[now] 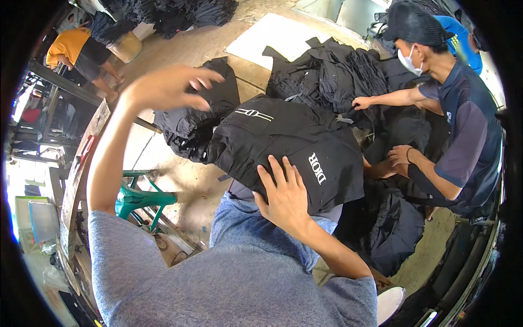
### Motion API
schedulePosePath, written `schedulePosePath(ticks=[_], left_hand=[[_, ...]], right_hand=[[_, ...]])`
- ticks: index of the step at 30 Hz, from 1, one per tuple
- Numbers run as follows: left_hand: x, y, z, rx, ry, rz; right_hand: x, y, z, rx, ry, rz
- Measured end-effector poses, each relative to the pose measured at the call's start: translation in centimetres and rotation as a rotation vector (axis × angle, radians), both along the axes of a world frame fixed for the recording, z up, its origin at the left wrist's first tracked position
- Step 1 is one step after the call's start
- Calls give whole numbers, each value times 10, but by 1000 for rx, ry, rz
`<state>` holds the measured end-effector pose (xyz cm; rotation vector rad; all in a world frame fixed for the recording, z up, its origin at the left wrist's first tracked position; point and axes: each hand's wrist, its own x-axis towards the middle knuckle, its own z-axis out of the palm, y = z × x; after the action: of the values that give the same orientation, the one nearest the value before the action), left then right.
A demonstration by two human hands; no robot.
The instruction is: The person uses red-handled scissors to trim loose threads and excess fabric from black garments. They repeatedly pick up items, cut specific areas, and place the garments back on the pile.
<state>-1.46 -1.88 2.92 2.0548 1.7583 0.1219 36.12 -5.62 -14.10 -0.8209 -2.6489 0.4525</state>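
Note:
Across my lap lies a dark stack of black garments (289,133), with white lettering and a white printed strip on the top one. My right hand (286,193) rests flat on the top garment, fingers spread, beside the lettering. My left hand (169,87) is raised in the air to the left, its fingers apart and nothing seen in them. Below it is a smaller black garment pile (188,133). Which kind of garment this is, I cannot tell.
A large black garment heap (327,71) lies ahead. At the right, a masked co-worker (463,120) reaches into it. A green plastic stool (141,196) stands at left. Farther back, a person in orange (76,49) bends over. More black cloth (389,229) lies at my right.

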Motion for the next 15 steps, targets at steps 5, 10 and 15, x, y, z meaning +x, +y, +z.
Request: schedulePosePath(ticks=[5,10,15], left_hand=[[48,0,-81,-215,-276,-169],[16,8,-125,65,-514,328],[69,15,-110,342,-1031,871]], right_hand=[[1,22,32,-142,265,-79],[24,122,76,-525,364,-236],[0,270,114,-319,426,-107]])
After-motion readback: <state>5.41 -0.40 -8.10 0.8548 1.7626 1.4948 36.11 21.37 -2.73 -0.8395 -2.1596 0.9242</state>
